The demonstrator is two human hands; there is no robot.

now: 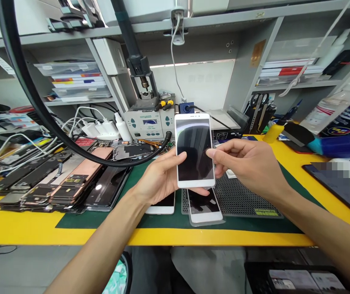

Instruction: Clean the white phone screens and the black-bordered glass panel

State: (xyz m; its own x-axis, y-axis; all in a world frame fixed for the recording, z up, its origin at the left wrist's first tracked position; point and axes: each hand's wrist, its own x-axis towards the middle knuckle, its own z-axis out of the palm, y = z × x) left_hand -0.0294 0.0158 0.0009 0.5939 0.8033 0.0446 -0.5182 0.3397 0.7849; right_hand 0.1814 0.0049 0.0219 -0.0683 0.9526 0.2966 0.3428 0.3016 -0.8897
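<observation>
A white phone with a dark screen stands upright above the bench, held in my left hand, thumb on its left edge and fingers behind. My right hand reaches to the phone's right edge, fingers curled, its thumb tip resting on the screen. Below them two more white phones lie flat: one on the dark mesh pad, another partly hidden under my left hand, on the green mat.
Stacked phone parts and screens fill the left of the yellow bench. A grey soldering station, white chargers and cables stand behind. A thick black hose arcs overhead. Scissors, a blue bottle and a dark tray sit right.
</observation>
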